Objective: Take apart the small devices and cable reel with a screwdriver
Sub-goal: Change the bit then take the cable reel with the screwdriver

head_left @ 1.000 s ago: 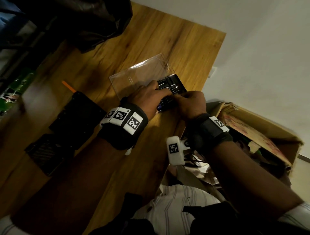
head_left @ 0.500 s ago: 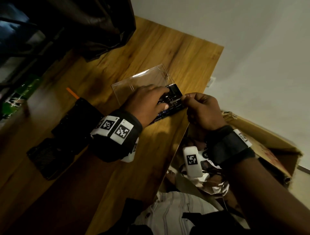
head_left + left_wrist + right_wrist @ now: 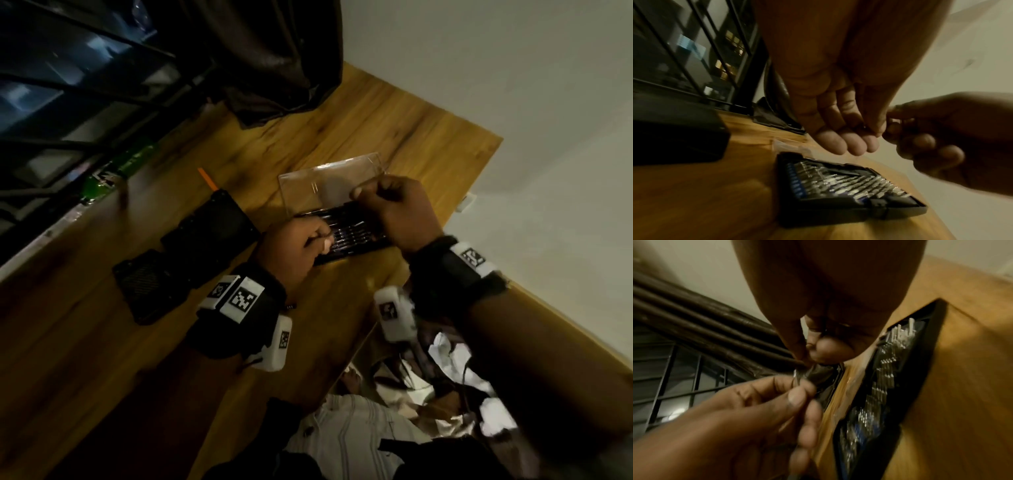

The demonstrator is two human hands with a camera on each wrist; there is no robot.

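Hovering above the open bit case [image 3: 346,236] on the wooden table [image 3: 394,116], both hands meet over its rows of metal bits. The left hand [image 3: 291,250], at seven o'clock of the case, curls its fingers round a thin, dark, screwdriver-like tool [image 3: 797,379], too blurred to name surely. The right hand [image 3: 400,209], at one o'clock, has fingertips [image 3: 818,352] pinched together just beside the tool's tip; whether they hold a bit cannot be told. The case's clear lid [image 3: 329,181] lies at twelve o'clock. Two black devices [image 3: 209,229] [image 3: 150,284] sit at nine o'clock.
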